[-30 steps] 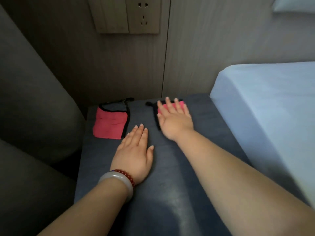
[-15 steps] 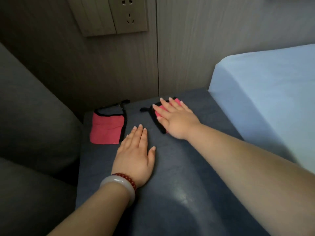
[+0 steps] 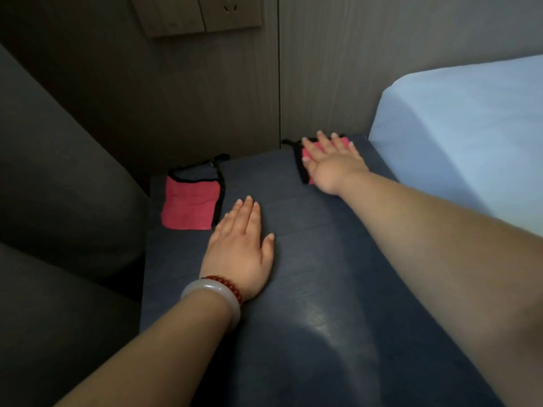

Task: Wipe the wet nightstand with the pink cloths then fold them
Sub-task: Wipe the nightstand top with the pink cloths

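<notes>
Seemingly pressing pink cloth [image 3: 312, 149] nearest the bed [image 3: 455, 136] under flat, straight-fingered right hand [image 3: 332, 168]; resting empty, flat left hand [image 3: 238, 248] just bedward of second cloth [image 3: 189, 205].

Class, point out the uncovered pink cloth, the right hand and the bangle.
uncovered pink cloth [image 3: 189, 205]: head view, middle of its pink panel.
right hand [image 3: 332, 164]: head view, back of the hand.
bangle [image 3: 210, 289]: head view, its pale band.

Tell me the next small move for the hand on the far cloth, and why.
Probably drag the right hand, flat on the pink cloth at the far corner by the bed, back toward the near edge: the nightstand shows a sheen there, possibly wet. The left hand rests flat on bare top.
</notes>
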`<action>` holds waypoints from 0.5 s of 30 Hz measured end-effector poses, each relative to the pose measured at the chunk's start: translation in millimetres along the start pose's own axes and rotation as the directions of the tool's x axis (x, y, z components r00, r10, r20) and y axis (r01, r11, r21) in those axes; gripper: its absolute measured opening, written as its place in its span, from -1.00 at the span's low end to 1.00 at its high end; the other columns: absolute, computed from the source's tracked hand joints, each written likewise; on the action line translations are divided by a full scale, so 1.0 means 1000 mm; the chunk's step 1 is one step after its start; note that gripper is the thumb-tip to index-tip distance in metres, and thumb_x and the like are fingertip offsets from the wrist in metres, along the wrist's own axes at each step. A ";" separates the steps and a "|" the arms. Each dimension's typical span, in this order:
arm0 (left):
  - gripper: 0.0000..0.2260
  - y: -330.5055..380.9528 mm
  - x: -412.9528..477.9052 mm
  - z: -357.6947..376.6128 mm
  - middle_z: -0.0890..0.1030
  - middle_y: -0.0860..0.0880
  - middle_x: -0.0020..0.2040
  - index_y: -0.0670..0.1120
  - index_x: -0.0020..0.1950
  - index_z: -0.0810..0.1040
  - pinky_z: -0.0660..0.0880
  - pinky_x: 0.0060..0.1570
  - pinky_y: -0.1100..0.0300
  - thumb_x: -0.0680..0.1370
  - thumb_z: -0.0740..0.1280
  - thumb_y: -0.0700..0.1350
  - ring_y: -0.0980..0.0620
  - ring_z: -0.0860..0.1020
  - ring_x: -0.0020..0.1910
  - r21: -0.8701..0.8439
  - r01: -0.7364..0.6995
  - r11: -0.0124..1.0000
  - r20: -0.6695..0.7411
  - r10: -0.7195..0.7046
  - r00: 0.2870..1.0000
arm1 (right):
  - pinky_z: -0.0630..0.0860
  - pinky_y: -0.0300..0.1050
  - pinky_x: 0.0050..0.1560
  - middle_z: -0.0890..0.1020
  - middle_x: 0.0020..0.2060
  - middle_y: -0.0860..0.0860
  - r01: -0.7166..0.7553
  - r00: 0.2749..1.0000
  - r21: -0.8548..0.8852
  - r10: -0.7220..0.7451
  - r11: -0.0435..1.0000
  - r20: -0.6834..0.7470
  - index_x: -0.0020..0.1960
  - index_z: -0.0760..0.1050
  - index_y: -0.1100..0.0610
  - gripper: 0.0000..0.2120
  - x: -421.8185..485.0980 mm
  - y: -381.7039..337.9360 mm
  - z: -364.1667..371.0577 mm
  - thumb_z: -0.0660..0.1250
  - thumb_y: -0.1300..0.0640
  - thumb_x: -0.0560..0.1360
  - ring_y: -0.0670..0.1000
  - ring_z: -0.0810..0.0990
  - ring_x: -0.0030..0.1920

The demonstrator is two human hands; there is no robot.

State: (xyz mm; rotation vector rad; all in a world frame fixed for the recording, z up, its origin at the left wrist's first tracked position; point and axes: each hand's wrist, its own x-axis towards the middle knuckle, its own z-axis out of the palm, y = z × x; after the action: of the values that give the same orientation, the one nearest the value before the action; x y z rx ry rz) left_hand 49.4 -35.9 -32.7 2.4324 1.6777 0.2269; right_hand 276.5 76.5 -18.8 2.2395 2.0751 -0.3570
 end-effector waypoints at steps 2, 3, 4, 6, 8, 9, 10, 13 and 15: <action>-0.44 0.001 0.000 -0.001 -0.05 0.00 0.59 -0.07 0.58 -0.03 -0.17 0.47 0.18 0.63 -0.02 0.13 0.07 -0.11 0.55 -0.012 0.010 1.000 -0.004 -0.010 1.000 | -0.20 0.12 0.52 -0.20 0.58 -0.04 -0.219 0.976 0.037 0.219 0.975 0.021 0.57 -0.19 -0.17 -0.47 0.009 0.041 -0.009 -0.18 -0.18 0.63 0.09 -0.18 0.57; -0.44 0.001 0.001 0.000 -0.05 0.00 0.59 -0.06 0.58 -0.03 -0.17 0.47 0.17 0.63 -0.02 0.13 0.07 -0.11 0.55 -0.013 0.011 1.000 -0.008 -0.011 1.000 | -0.19 0.13 0.52 -0.21 0.58 -0.03 -0.299 0.954 0.060 0.297 0.952 0.040 0.57 -0.20 -0.17 -0.46 0.011 0.051 -0.011 -0.17 -0.18 0.63 0.11 -0.18 0.56; -0.44 0.002 0.001 0.000 -0.05 0.00 0.59 -0.07 0.58 -0.03 -0.17 0.48 0.17 0.63 -0.02 0.12 0.07 -0.11 0.55 -0.012 0.009 1.000 -0.007 -0.009 1.000 | -0.19 0.14 0.52 -0.22 0.58 -0.02 -0.341 0.940 0.068 0.338 0.938 0.047 0.57 -0.20 -0.16 -0.46 0.013 0.051 -0.010 -0.17 -0.17 0.63 0.13 -0.18 0.56; -0.43 0.001 0.001 0.001 -0.04 -0.01 0.59 -0.07 0.58 -0.02 -0.15 0.48 0.16 0.62 -0.05 0.13 0.06 -0.10 0.55 -0.005 0.005 1.000 -0.002 -0.005 1.000 | -0.22 0.15 0.52 -0.22 0.57 0.01 -0.323 0.946 0.054 0.323 0.945 0.014 0.58 -0.20 -0.12 -0.46 0.010 0.031 -0.005 -0.18 -0.15 0.63 0.16 -0.19 0.56; -0.40 0.001 0.001 0.002 -0.01 -0.02 0.59 -0.09 0.58 0.01 -0.13 0.49 0.15 0.58 -0.08 0.15 0.04 -0.07 0.55 0.001 0.000 1.000 -0.007 0.000 1.000 | -0.24 0.13 0.51 -0.21 0.57 0.03 -0.214 0.976 0.043 0.216 0.976 -0.035 0.58 -0.20 -0.10 -0.46 -0.005 0.001 0.002 -0.21 -0.14 0.63 0.16 -0.20 0.56; -0.39 0.001 0.001 0.002 0.00 -0.03 0.59 -0.09 0.57 0.02 -0.12 0.50 0.14 0.57 -0.08 0.15 0.04 -0.06 0.55 0.006 -0.002 1.000 -0.005 0.002 1.000 | -0.25 0.11 0.51 -0.21 0.57 0.02 -0.142 0.988 0.035 0.144 0.989 -0.052 0.58 -0.20 -0.11 -0.47 -0.017 -0.013 0.008 -0.22 -0.14 0.63 0.14 -0.20 0.56; -0.38 0.001 0.002 0.003 0.00 -0.03 0.59 -0.09 0.57 0.02 -0.11 0.50 0.14 0.56 -0.09 0.15 0.04 -0.06 0.55 0.010 -0.001 1.000 -0.002 0.001 1.000 | -0.25 0.09 0.52 -0.21 0.57 0.00 -0.064 0.996 0.024 0.066 0.998 -0.061 0.58 -0.21 -0.12 -0.47 -0.033 -0.025 0.015 -0.23 -0.14 0.63 0.11 -0.21 0.56; -0.37 0.001 0.002 0.003 0.00 -0.01 0.59 -0.08 0.58 0.02 -0.10 0.50 0.13 0.55 -0.09 0.16 0.05 -0.06 0.55 -0.002 0.017 1.000 0.002 -0.017 1.000 | -0.24 0.05 0.52 -0.20 0.57 -0.06 0.070 0.994 -0.003 -0.069 0.998 -0.086 0.57 -0.20 -0.17 -0.49 -0.068 -0.026 0.026 -0.24 -0.16 0.63 0.05 -0.21 0.56; -0.39 0.001 0.003 0.003 0.00 -0.02 0.59 -0.08 0.57 0.02 -0.07 0.51 0.11 0.57 -0.08 0.16 0.05 -0.05 0.55 -0.005 0.016 1.000 -0.002 -0.016 1.000 | -0.22 0.06 0.52 -0.19 0.58 -0.03 -0.027 0.997 -0.013 0.026 1.000 -0.075 0.57 -0.19 -0.16 -0.49 -0.058 0.006 0.019 -0.23 -0.16 0.64 0.06 -0.18 0.57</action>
State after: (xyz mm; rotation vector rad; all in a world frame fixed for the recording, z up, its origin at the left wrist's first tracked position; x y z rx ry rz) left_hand 52.3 -34.3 -35.3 2.4150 1.6952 0.2303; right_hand 276.1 15.0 -25.8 2.3048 2.0734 -0.2609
